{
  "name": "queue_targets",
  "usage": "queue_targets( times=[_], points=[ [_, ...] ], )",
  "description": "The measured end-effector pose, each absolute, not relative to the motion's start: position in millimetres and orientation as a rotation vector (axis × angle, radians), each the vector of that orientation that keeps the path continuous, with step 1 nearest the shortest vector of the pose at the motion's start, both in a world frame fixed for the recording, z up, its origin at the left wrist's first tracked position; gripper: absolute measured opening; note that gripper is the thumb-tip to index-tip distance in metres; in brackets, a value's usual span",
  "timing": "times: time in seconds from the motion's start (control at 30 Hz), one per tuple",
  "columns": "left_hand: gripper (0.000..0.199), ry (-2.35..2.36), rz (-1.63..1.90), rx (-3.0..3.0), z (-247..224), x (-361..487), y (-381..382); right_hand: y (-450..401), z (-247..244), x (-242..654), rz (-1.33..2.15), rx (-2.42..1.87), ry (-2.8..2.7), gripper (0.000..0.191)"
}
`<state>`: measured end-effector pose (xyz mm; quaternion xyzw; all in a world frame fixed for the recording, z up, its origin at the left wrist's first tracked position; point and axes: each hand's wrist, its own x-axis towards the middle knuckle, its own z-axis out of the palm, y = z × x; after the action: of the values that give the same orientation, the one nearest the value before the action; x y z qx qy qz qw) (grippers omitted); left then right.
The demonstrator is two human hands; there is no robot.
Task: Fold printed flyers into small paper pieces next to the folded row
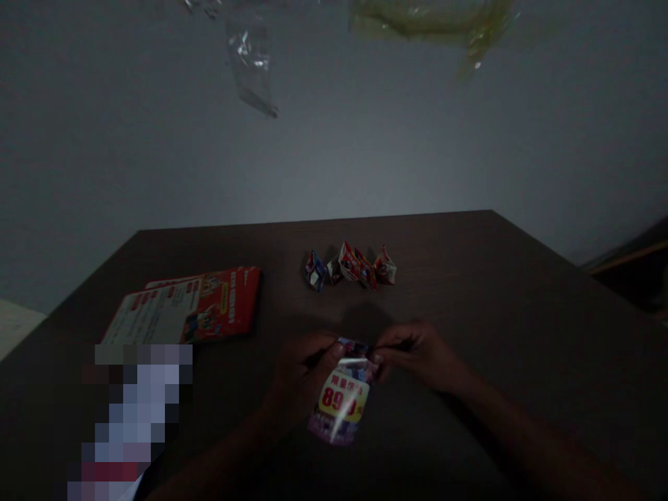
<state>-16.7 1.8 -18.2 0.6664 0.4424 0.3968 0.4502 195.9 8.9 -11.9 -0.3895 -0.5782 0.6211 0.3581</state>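
Note:
Between my two hands is a strip of glossy printed paper, with a yellow panel and red numerals, its upper end folded over. My left hand pinches its upper left side, thumb on top. On the upper right edge, the fingers of my right hand are closed in a pinch. Farther back on the table stand several small folded paper pieces, red, blue and white, in a loose row.
A stack of red and white printed sheets lies on the dark table at the left. In front of it is a pixelated pale item. Behind the table rises a grey wall with clear plastic and yellowish tape.

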Motion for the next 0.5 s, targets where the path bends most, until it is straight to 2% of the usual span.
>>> queue_targets(
  times=[0.23,0.5],
  points=[
    [0.029,1.128,0.836,1.508,-16.9,-17.3,4.6,12.3,-11.4,199.5,1.784,-0.989,-1.52,0.01],
    [0.034,1.122,0.74,1.527,-22.3,-17.4,5.4,13.7,-16.6,204.4,2.058,-0.984,-1.495,0.017]
  ],
)
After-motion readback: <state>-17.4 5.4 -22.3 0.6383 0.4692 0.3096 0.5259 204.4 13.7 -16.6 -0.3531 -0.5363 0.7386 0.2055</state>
